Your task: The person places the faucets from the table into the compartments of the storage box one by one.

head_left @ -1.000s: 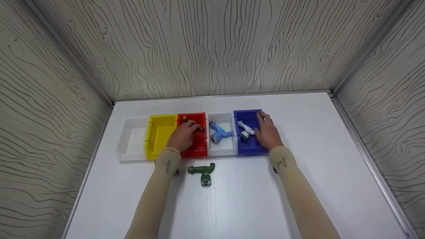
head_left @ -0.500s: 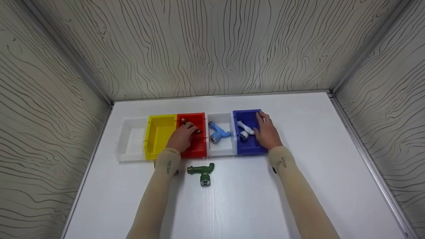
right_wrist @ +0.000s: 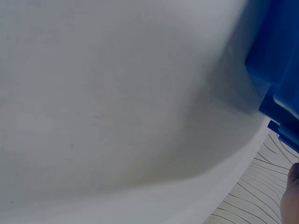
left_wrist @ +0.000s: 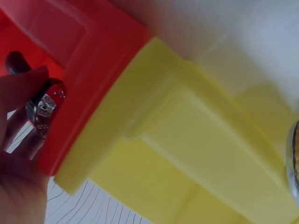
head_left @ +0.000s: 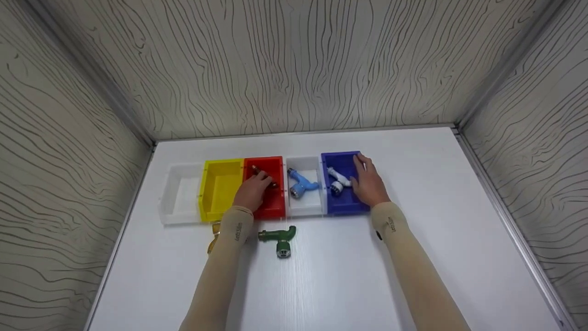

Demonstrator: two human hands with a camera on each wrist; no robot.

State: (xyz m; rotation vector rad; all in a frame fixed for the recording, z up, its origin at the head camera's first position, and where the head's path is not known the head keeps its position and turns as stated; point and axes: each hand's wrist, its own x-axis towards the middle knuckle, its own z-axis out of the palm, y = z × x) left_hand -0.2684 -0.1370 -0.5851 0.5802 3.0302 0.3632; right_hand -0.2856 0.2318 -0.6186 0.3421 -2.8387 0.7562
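Observation:
In the head view, my left hand (head_left: 252,190) reaches into the red bin (head_left: 274,209). Its fingers pinch a dark brown tap (head_left: 255,170), partly hidden by the hand. The left wrist view shows the fingers around that tap's dark body and shiny end (left_wrist: 46,106). My right hand (head_left: 370,185) rests over the right wall of the blue bin (head_left: 342,158), fingers fairly straight. Close to its thumb, inside that bin, lies a white tap (head_left: 339,178). Only a bit of the right hand (right_wrist: 290,200) enters the right wrist view, below the blue bin's edge.
A light blue tap (head_left: 302,183) lies in the white bin (head_left: 305,211) between red and blue. Left stand a yellow bin (head_left: 223,181) and a clear one (head_left: 183,191). On the table in front lie a green tap (head_left: 280,236) and a gold tap (head_left: 214,236), half covered by my sleeve.
My left hand and the brown tap have shifted slightly nearer to me within the red bin. The left forearm moved right, uncovering part of the gold tap. The right hand has stayed put.

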